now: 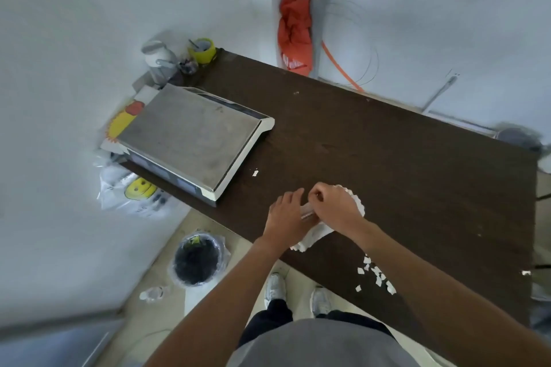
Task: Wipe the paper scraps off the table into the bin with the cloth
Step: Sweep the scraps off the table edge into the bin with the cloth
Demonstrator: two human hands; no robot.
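Observation:
A white cloth (316, 232) with a scalloped edge lies on the dark brown table (402, 158), mostly under my hands. My right hand (334, 205) is closed, pinching the cloth at its far side. My left hand (287, 213) rests beside it with fingers on the cloth. Several white paper scraps (377, 275) lie near the table's front edge, to the right of my hands. One single scrap (255, 172) sits closer to the scale. The bin (195, 259), lined with a black bag, stands on the floor left of the table's near corner.
A weighing scale (193, 134) takes up the table's left end, with jars and a yellow cup (204, 49) behind it. Plastic bags (131, 191) hang off the left side. A crushed bottle (152, 293) lies on the floor. My shoes (275, 289) stand by the table.

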